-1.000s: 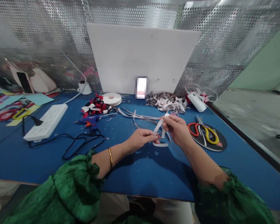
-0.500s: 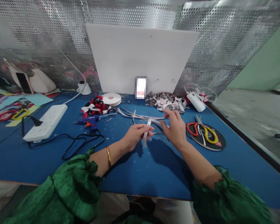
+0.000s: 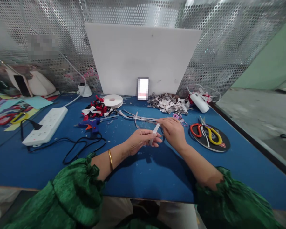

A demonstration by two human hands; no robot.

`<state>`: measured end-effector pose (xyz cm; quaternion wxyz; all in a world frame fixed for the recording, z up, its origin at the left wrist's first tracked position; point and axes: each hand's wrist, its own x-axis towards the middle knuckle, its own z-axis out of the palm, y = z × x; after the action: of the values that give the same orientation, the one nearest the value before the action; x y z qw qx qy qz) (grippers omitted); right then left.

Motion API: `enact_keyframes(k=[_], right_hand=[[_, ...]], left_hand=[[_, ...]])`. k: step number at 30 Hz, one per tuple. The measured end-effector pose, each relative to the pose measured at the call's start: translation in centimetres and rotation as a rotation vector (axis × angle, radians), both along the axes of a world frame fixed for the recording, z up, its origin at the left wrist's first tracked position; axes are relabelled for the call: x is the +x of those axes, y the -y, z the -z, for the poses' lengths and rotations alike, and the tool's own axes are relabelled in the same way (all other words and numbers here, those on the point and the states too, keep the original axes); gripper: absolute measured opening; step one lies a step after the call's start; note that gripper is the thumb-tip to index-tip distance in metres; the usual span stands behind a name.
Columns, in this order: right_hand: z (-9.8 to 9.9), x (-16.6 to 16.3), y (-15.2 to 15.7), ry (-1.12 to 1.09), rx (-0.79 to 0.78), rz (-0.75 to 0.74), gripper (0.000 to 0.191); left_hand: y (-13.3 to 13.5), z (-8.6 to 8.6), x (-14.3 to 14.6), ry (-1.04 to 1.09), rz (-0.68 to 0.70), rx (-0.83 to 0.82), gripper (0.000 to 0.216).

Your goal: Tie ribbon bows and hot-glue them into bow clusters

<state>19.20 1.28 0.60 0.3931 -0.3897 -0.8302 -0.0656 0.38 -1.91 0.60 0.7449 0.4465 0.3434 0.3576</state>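
A short white ribbon [image 3: 156, 128] is pinched between the thumb and fingers of my left hand [image 3: 143, 140], above the blue table. Its upper end reaches the fingertips of my right hand [image 3: 173, 132], which are closed on it. Behind my hands lie several long pale ribbon strips [image 3: 143, 118], partly hidden by my right hand. A white ribbon spool [image 3: 112, 101] lies flat farther back. Small pink and purple loops [image 3: 176, 116] rest just beyond my right hand. Behind them is a heap of white and grey bows [image 3: 169, 103].
Left of my hands are a blue glue gun [image 3: 91, 124], its cable, red and black bows [image 3: 94, 109] and a white power strip [image 3: 46, 125]. On the right, scissors [image 3: 211, 134] lie on a black round disc [image 3: 224, 143]. A white board [image 3: 143, 57] stands at the back.
My right hand has moved in toward my left hand and closed on the ribbon's upper end. The ribbon now slants to the right. The pink and purple loops have come into view.
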Motion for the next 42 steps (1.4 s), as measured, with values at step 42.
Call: enact_keyframes(k=[42], right_hand=[[-0.6, -2.7, 2.8, -0.616, -0.957, -0.509, 0.017]], left_hand=[[-2.6, -0.7, -1.5, 0.014, -0.463, 0.199, 0.053]])
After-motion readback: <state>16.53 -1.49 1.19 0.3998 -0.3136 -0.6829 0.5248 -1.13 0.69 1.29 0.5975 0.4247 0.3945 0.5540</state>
